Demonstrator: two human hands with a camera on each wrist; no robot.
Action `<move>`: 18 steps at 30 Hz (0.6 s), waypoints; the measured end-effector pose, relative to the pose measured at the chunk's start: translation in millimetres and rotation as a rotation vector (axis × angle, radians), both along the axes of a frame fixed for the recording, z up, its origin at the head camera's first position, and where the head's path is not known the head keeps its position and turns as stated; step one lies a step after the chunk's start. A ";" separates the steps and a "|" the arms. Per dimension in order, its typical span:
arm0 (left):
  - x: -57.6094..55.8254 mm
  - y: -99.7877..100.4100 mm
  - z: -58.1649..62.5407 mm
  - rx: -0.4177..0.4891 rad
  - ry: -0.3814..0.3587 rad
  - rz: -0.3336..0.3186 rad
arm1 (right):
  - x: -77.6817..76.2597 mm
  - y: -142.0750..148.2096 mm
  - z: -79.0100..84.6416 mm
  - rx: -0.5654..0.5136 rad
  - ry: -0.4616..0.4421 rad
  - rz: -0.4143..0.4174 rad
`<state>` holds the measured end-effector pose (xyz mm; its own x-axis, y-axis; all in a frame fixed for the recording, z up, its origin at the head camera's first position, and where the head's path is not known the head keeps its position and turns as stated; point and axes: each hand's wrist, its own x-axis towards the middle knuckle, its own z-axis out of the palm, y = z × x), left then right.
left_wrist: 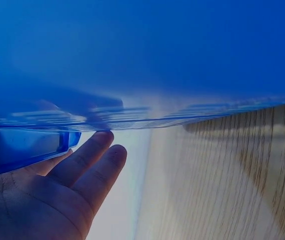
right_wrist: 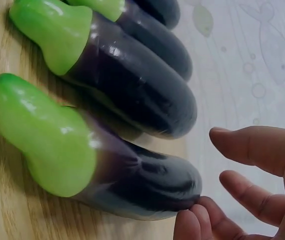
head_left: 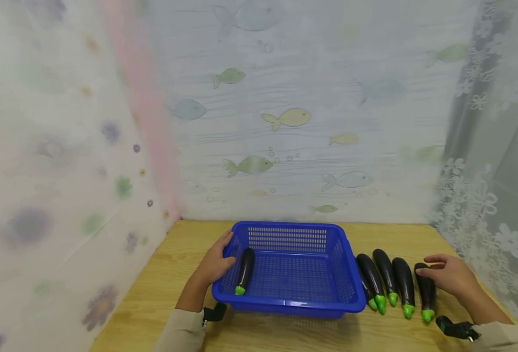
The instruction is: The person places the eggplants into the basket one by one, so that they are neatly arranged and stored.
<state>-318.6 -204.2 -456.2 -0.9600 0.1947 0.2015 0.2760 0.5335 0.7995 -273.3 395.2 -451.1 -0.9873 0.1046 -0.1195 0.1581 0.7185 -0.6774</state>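
My left hand [head_left: 215, 264] clasps the blue basket [head_left: 285, 305]; my right hand [head_left: 453, 276], fingers apart, touches this eggplant [head_left: 427, 294]: likely light, slick, firm; grip midway, past my fingertips.

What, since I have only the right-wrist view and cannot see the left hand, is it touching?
Observer: The left hand holds the left side of a blue, rectangular plastic basket with slotted walls.

Operator: Is anything inside it?

Observer: One glossy, dark, elongated eggplant with a green cap, lying near the left wall.

Operator: How many are outside? I can make out four.

Observer: Five similar eggplants; the basket partly hides the leftmost in the head view.
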 end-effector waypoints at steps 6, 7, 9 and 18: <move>-1.5 1.4 -3.1 -0.014 0.009 0.008 | 2.7 4.8 -3.1 0.069 -0.010 -0.010; -1.2 1.8 -3.3 -0.015 0.004 0.010 | 3.3 5.7 -3.7 0.073 -0.014 -0.009; -0.7 2.3 -3.6 -0.012 -0.005 0.012 | 3.9 7.2 -5.2 0.075 -0.021 -0.007; 0.1 -0.1 -1.0 -0.005 -0.016 0.018 | 0.6 9.3 -11.4 0.047 -0.043 -0.035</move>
